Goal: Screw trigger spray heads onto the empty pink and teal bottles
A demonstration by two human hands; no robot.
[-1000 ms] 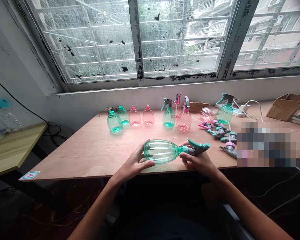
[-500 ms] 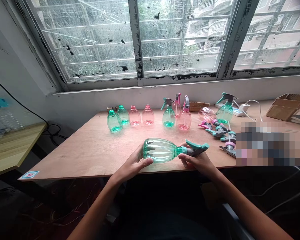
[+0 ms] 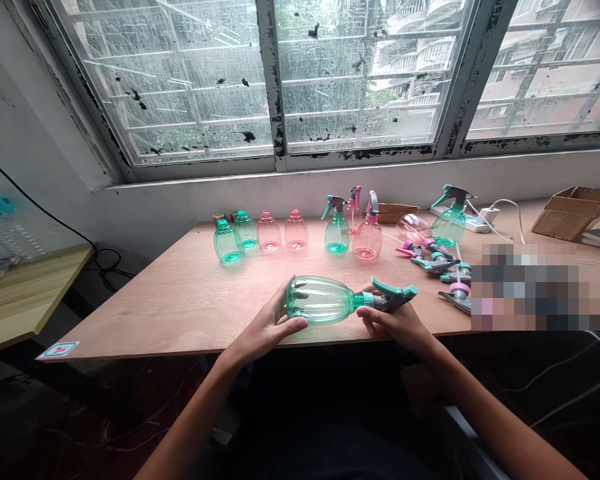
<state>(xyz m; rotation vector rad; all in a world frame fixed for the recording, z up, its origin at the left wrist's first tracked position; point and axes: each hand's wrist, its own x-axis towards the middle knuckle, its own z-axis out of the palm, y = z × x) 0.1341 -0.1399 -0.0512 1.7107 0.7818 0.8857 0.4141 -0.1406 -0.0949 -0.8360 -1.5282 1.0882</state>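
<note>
A clear green spray bottle (image 3: 323,300) lies on its side just above the near edge of the wooden table (image 3: 180,300). My left hand (image 3: 267,327) cups its round base, fingers curled around it. My right hand (image 3: 395,321) grips the neck and the teal and grey trigger head (image 3: 393,295), which points right.
At the back stand two capless green bottles (image 3: 235,240), two capless pink bottles (image 3: 283,232), and several capped green and pink sprayers (image 3: 355,230). Loose trigger heads (image 3: 443,270) lie at right beside a blurred patch. A cardboard box (image 3: 575,212) and power strip (image 3: 473,223) sit far right.
The bottle and both hands have shifted very slightly left and up; the grip is unchanged.
</note>
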